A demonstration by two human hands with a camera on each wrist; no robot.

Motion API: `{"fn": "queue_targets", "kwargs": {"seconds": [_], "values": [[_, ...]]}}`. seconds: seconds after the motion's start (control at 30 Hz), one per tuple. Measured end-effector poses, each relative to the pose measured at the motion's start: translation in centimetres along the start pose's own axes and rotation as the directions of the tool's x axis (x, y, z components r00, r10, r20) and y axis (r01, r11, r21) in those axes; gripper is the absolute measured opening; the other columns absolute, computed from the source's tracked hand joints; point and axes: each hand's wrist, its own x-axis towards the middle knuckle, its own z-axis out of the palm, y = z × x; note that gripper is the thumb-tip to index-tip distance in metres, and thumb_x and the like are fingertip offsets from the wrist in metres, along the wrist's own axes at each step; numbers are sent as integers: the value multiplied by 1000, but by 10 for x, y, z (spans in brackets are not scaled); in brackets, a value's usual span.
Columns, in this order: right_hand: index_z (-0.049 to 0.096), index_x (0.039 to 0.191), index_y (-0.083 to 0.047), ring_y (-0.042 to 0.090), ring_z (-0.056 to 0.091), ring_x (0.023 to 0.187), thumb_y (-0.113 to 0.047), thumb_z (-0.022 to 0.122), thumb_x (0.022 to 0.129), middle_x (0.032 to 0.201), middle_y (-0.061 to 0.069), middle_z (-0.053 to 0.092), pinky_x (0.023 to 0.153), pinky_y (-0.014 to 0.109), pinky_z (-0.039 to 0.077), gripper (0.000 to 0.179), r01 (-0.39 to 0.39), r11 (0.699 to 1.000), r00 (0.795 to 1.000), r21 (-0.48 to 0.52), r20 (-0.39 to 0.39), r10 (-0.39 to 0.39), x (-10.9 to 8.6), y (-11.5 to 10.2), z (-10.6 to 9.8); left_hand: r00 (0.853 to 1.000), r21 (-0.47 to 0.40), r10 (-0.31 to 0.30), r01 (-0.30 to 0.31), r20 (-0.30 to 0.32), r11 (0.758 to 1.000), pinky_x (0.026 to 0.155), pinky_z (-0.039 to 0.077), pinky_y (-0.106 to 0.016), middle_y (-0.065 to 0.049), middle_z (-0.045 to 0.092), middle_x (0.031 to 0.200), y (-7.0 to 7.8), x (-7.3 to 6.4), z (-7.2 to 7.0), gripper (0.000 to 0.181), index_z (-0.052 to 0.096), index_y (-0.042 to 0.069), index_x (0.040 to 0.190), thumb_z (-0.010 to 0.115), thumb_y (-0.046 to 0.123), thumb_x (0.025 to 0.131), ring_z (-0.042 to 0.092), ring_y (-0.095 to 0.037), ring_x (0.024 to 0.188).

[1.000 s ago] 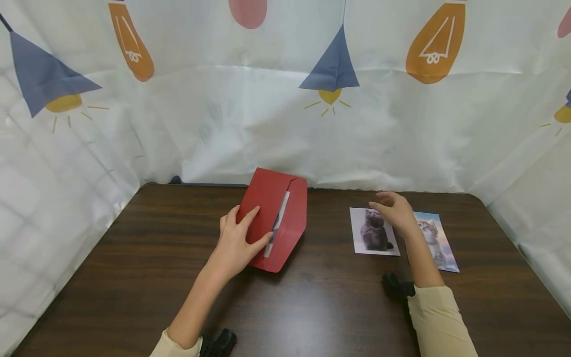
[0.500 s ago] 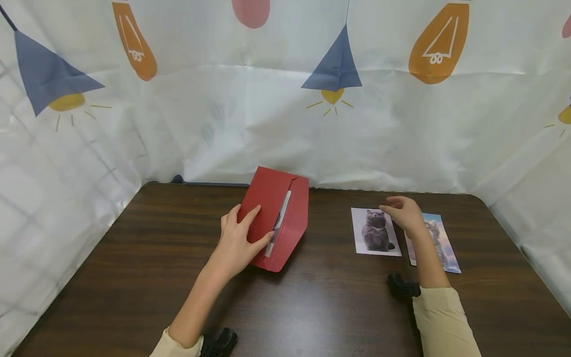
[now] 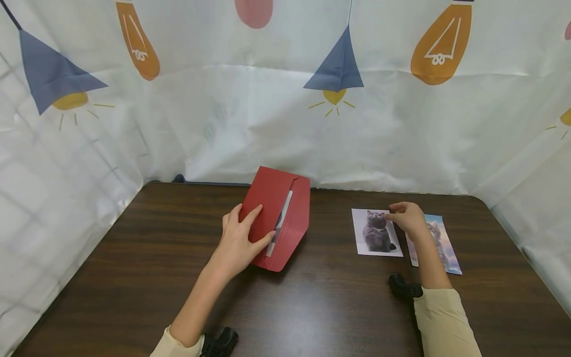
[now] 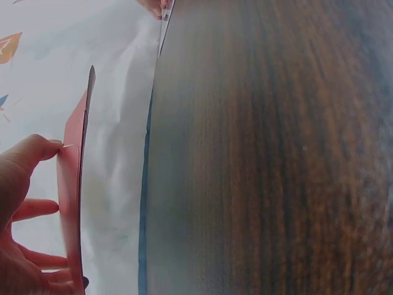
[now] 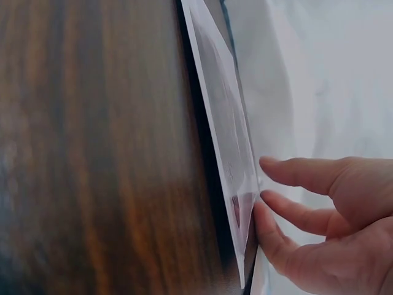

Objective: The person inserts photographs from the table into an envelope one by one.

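A red envelope [image 3: 275, 220] with its flap unfolded is in my left hand [image 3: 236, 243], left of centre in the head view. My fingers spread over its face and the thumb lies by the slit, where a white and grey paper [image 3: 282, 218] shows inside. The left wrist view has the envelope standing off the tabletop. On the right lies a square photo card of a dark grey cat [image 3: 376, 233]. My right hand [image 3: 409, 218] is at its upper right edge, fingers bent loosely and fingertips near or touching it; exact contact is hard to tell.
A second photo card with a light striped kitten [image 3: 439, 243] lies on the dark wooden table [image 3: 312, 307], partly covered by my right forearm. Behind the table's far edge hangs a white curtain [image 3: 250, 124] printed with lamps and bulbs. Each wrist wears a black camera band [image 3: 403, 287].
My right hand has shifted right and slightly toward me, from over the cat card to its upper right edge. The envelope and left hand stay as they were; the view has drifted slightly.
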Motion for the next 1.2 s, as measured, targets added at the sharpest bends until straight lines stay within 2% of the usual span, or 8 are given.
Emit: {"fn": "queue_targets", "kwargs": {"seconds": [0.1,0.43,0.73,0.87,1.03,1.2], "values": [[46,145,17,62,37,139,-11,65,102,152,44,35,114,69,37,55,-7,1000,1000,-2,4,7,1,1,0,1000,4,-1,1,3,1000,93,60,-58,-30,30,159,1,0,0,75,49,4,155,80,28,91,30,-47,141],[51,140,17,60,44,132,-11,71,98,145,43,42,110,69,41,54,-2,999,1000,-33,-17,2,1,3,0,1000,6,12,-12,-19,1000,92,60,-58,-31,32,158,1,0,0,73,51,3,154,81,27,91,32,-48,140],[51,130,17,49,53,116,-4,74,95,121,31,54,103,64,46,47,38,999,998,9,-42,-37,1,4,2,999,5,15,-15,-29,1000,92,60,-58,-31,33,157,2,-2,-1,71,53,4,153,80,26,91,33,-49,139],[53,127,15,42,58,107,-4,75,95,113,24,60,95,57,50,43,49,999,997,12,-60,-48,2,5,0,1000,5,15,-15,-27,1000,92,59,-58,-31,34,157,1,-2,-1,71,53,4,153,80,26,91,33,-48,139],[56,129,14,33,62,101,-6,74,96,112,19,63,84,35,55,43,70,997,995,21,-68,-68,3,4,-1,1000,9,11,-11,-15,1000,92,60,-58,-31,33,158,1,-1,0,72,52,4,153,80,27,91,33,-48,139],[58,135,14,36,67,105,-5,72,99,118,26,66,82,30,60,44,80,996,994,35,-79,-78,1,1,-2,1000,7,9,-9,-9,1000,92,60,-57,-31,33,158,1,-2,0,72,52,4,154,80,27,91,32,-48,140]]}}
